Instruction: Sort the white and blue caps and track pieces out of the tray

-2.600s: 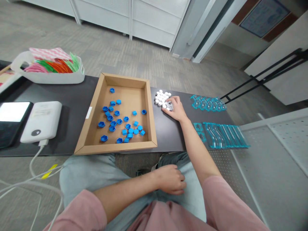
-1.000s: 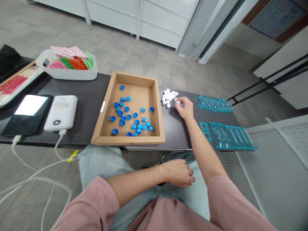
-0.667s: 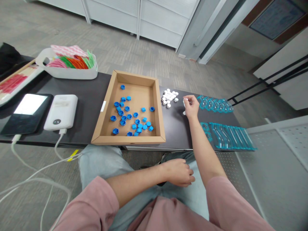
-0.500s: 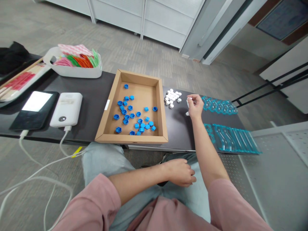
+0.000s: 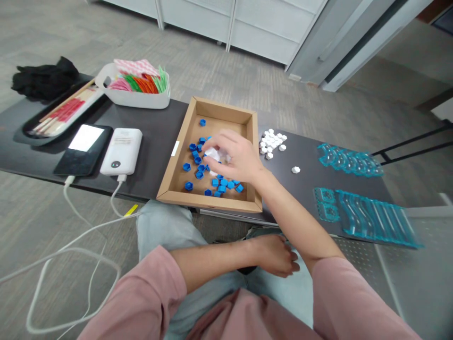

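Carpet point(image 5: 88, 38), grey, with white cabinets point(image 5: 198, 19) beyond. Table point(image 5: 306, 148): dark, narrow, running left to right.

Right hand point(image 5: 238, 153): above the tray point(image 5: 208, 201), thumb and fingers apart and curved. White pieces point(image 5: 213, 153), blurred: directly under the palm and between thumb and fingertips, over the tray's middle; whether any touches the fingers, cannot tell. Axis: none distinct, the pieces being compact and smeared; no pointing direction can be read. Right hand is much the nearer.

Left hand point(image 5: 278, 255): on the lap, below the table edge, fingers loosely curled, palm hidden; contents, cannot tell.

Tray: cardboard, shallow; long axis apparently away from the wearer. Blue pieces point(image 5: 189, 186): scattered inside it, some hollow side up.

White pile point(image 5: 271, 141): just right of the tray. Lone white piece point(image 5: 296, 170): farther right, apart from the pile. Teal strips point(image 5: 375, 215): right end of table. Power bank point(image 5: 121, 151), phone point(image 5: 85, 148): side by side, left.
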`<state>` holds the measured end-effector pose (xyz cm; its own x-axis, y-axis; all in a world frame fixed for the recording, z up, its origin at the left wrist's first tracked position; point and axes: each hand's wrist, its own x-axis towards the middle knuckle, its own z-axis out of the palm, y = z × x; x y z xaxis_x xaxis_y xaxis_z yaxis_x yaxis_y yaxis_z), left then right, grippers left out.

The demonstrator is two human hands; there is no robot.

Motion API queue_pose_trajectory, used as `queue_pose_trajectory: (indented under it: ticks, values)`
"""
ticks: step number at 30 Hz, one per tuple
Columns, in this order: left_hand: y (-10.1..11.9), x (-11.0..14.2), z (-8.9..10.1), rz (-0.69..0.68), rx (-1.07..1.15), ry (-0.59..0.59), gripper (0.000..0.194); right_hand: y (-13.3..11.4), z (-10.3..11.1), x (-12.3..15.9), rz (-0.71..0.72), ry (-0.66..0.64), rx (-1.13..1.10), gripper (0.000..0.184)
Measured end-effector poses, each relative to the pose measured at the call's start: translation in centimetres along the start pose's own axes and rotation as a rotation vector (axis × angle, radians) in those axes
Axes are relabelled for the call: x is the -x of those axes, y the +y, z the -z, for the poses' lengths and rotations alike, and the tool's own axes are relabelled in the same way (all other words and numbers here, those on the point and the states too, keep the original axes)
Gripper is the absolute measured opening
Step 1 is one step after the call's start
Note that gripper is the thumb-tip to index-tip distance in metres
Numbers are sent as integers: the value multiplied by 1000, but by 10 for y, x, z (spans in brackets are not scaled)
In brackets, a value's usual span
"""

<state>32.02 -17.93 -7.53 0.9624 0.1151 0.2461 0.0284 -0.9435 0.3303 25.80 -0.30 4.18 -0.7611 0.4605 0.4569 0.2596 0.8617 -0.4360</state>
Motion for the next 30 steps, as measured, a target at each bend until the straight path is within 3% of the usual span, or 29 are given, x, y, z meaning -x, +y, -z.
queue_pose_trajectory:
  ticks: [3, 10, 18, 24, 30]
  values:
    - [1, 0, -1, 9, -1, 10, 27, 0, -5, -7, -8, -46, 20, 33]
    - [6, -2, -4, 9, -15, 17, 27, 40, 10, 6, -62, 92, -29, 43]
    - [3, -2, -6, 11, -27, 4, 22, 36, 8, 4, -26, 15, -64, 50]
    - [4, -1, -5, 23, -40, -16, 23, 47, 16, 8, -35, 40, -118, 58]
    - [5, -1, -3, 20, -41, -23, 18, 43, 20, 7, -19, -8, -97, 46]
